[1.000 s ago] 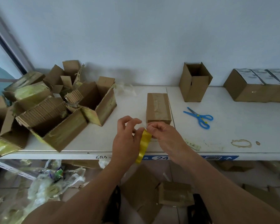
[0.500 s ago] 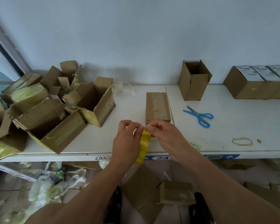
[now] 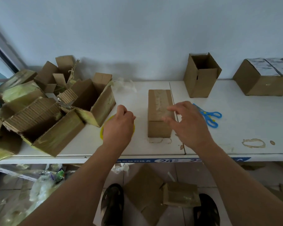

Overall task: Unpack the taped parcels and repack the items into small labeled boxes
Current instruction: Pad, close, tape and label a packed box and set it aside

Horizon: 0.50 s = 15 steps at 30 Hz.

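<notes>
A closed brown parcel [image 3: 159, 128] with clear tape along its top lies on the white shelf [image 3: 235, 128] in front of me. My left hand [image 3: 119, 126] is just left of it, fingers curled, holding a yellow tape roll [image 3: 102, 132] down flat on the shelf; only the roll's rim shows. My right hand [image 3: 186, 123] hovers at the parcel's right top edge with thumb and fingers spread; a faint sheen lies between them, too blurred to name. A small open box [image 3: 201, 79] stands upright behind the parcel. Labeled boxes [image 3: 265, 77] sit at the far right.
Blue scissors [image 3: 209, 115] lie right of my right hand. A heap of torn, opened cartons [image 3: 55, 111] fills the shelf's left side. Cardboard scraps [image 3: 153, 193], plastic wrap [image 3: 44, 185] and my sandalled feet are on the floor below the shelf edge.
My hands have parted and moved forward from the shelf edge. The left has taken the yellow roll down onto the shelf; the right has gone to the parcel's right side and spread its fingers.
</notes>
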Tool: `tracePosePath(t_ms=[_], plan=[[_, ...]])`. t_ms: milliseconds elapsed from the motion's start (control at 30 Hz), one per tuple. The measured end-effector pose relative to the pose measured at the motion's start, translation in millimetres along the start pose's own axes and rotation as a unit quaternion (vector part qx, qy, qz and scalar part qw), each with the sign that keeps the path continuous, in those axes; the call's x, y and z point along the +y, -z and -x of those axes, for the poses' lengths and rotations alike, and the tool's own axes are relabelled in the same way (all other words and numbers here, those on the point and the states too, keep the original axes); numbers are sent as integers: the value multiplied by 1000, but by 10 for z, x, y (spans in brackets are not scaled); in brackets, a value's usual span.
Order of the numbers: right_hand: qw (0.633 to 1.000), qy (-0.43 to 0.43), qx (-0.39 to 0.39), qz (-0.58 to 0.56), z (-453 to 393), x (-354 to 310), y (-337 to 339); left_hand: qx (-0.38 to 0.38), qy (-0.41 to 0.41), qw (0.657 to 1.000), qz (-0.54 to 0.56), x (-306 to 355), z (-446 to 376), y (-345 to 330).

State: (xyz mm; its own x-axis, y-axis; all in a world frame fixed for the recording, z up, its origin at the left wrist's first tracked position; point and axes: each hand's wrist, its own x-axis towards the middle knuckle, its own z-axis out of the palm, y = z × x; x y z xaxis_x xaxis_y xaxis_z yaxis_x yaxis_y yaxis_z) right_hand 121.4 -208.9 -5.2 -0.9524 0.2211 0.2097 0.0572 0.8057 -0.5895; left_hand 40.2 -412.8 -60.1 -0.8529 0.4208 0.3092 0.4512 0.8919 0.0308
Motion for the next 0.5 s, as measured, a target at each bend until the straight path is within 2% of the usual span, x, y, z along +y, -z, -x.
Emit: tracePosePath(t_ms=[100, 133, 200, 267, 333, 400, 433, 500], plan=[[998, -14, -58, 17, -76, 122, 46, -77, 0, 995, -70, -13, -70, -98], [996, -24, -81, 13, -94, 145, 57, -86, 20, 993, -80, 33, -93, -98], [993, -40, -109, -5, -137, 195, 51, -56, 56, 995, -67, 124, -166, -105], [990, -51, -131, -14, -172, 235, 15, 21, 77, 996, 43, 215, -304, -31], [986, -59, -152, -19, -209, 254, -35, 56, 103, 970, 212, 305, -536, 48], [985, -68, -157, -20, -245, 258, -94, 3, 123, 928, 352, 419, -821, 78], [985, -70, -156, -21, -260, 262, -130, -33, 128, 914, 383, 472, -946, 75], [986, -71, -148, -34, -289, 289, -219, -116, 124, 908, 382, 552, -1119, 33]])
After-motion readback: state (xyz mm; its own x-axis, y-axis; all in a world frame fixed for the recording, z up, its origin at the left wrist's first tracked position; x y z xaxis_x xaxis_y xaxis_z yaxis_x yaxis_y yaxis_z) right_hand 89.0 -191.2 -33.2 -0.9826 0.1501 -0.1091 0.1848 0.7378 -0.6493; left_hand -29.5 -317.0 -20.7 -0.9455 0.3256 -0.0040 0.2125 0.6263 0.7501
